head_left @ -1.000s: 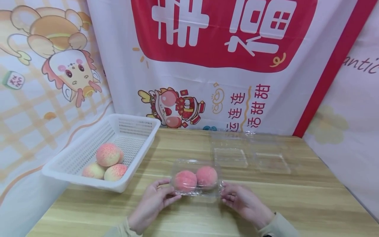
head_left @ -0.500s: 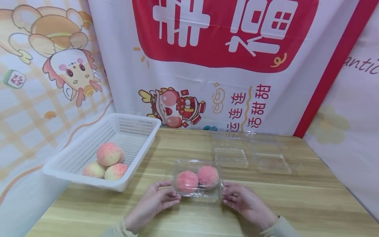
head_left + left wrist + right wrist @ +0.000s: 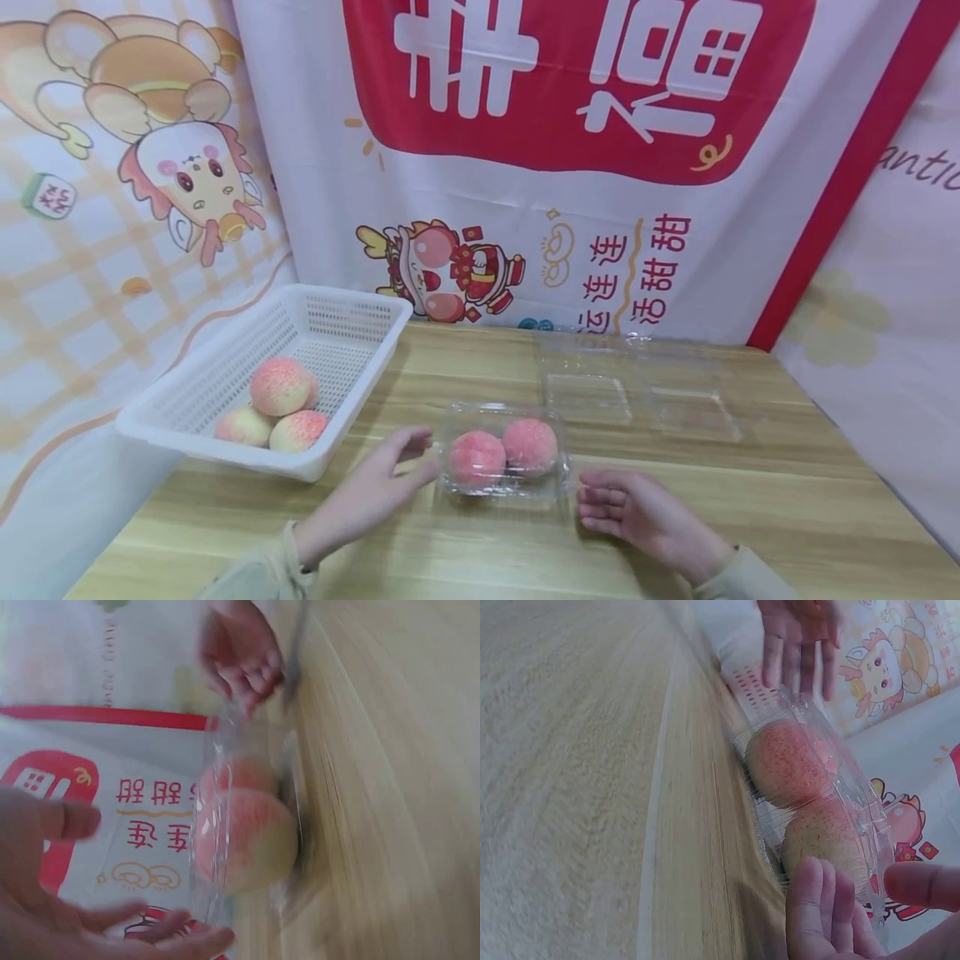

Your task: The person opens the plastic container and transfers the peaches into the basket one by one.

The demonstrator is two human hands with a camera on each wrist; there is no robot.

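A clear plastic box [image 3: 504, 487] with its lid down stands on the table, and two pink peaches [image 3: 477, 460] lie side by side inside it. Off the box's left end is my left hand [image 3: 378, 486], its fingers loosely extended and holding nothing. At the opposite end my right hand [image 3: 637, 512] hovers a short way off, palm turned inward, fingers relaxed. The left wrist view has the left fingers spread beside the box, with a gap between thumb and fingers. In the right wrist view the right thumb and fingers also stand apart around the box's near corner.
On the left sits a white perforated basket [image 3: 360, 379] with several pink-and-cream peaches [image 3: 283, 387] in it. Two clear empty plastic boxes [image 3: 588, 398] stand at the back right of the wooden table [image 3: 480, 558]. A printed cloth [image 3: 487, 192] hangs behind the table.
Both hands have let go of the clear box's ends and drawn apart, the left one outward and the right one slightly to the right. The box with the peaches stays in place.
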